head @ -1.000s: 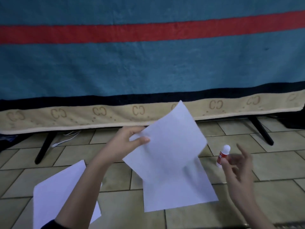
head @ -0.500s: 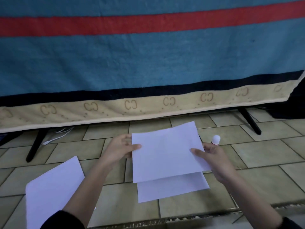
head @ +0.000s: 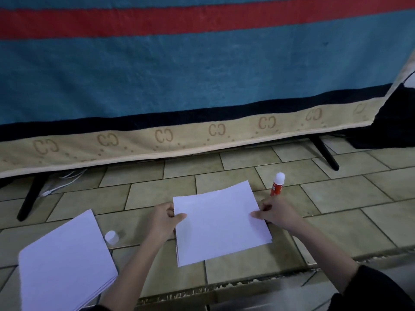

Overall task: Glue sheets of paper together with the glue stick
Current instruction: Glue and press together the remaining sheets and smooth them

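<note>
Paper sheets [head: 221, 223] flat on tiled floor [head: 350, 194], left hand [head: 165, 217] pinching left edge, right hand [head: 275, 213] pinching right edge while gripping uncapped glue stick [head: 277, 184]. Cap [head: 111, 236] beside spare paper stack [head: 65, 263] at left.

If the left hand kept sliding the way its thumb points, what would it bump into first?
The left hand pinches the paper sheet's left edge, thumb pointing right across it. Going straight on, it would probably meet the right hand at the opposite edge first, though depth is hard to judge.

Your matt white paper sheets [head: 221, 223], smooth plastic glue stick [head: 276, 186], faintly glossy tiled floor [head: 350, 194], coarse woven cloth blanket [head: 202, 70], matt paper stack [head: 65, 263] at your left.
</note>
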